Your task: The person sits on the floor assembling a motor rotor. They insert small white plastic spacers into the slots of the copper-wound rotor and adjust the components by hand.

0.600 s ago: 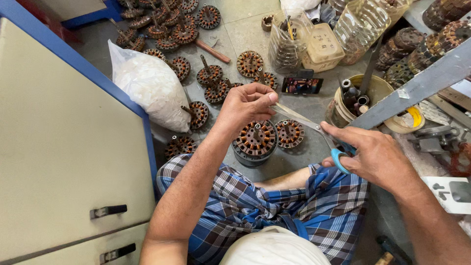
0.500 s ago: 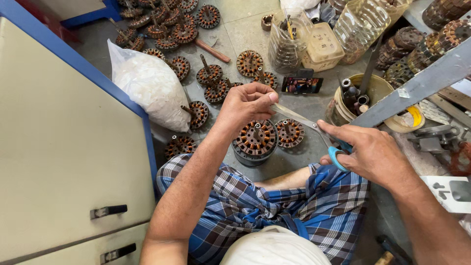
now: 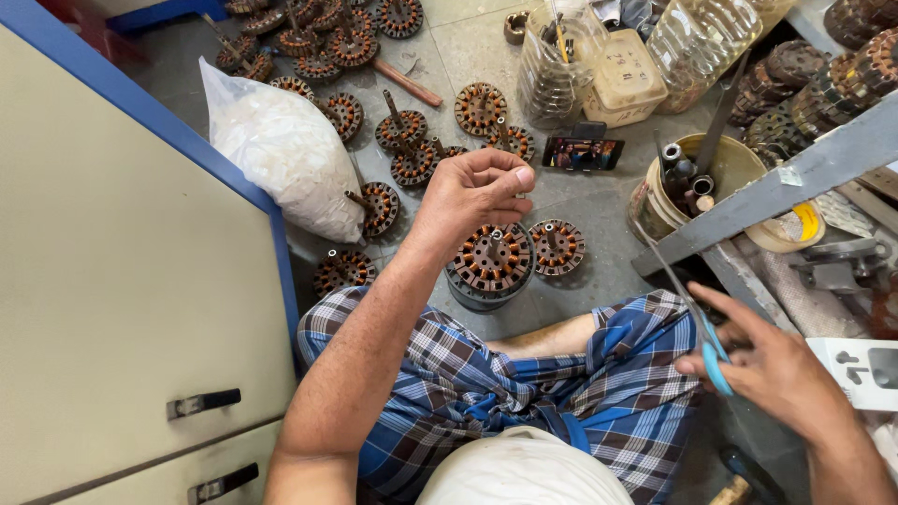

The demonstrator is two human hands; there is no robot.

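I sit on the floor in a blue checked cloth [image 3: 486,374]. My left hand [image 3: 472,192] hovers just above a round copper-wound motor stator [image 3: 491,262] that rests on a dark cylinder. Thumb and forefinger are pinched on a short piece of pale strip that barely shows. My right hand [image 3: 781,374] is low at the right, over my knee, and grips blue-handled scissors [image 3: 702,327] whose thin blades point up and to the left. A second stator [image 3: 557,246] lies beside the first.
Several more stators [image 3: 327,47] are scattered on the floor beyond. A white plastic bag [image 3: 281,150] leans against a cream cabinet [image 3: 122,281] at my left. A phone [image 3: 582,152], plastic jars [image 3: 561,65], a tool bucket [image 3: 702,178] and a grey metal rail [image 3: 795,182] crowd the right.
The pale strip stretched between my hands is no longer taut. My right hand has pulled the scissors away to the lower right. My left hand stays above the stator.
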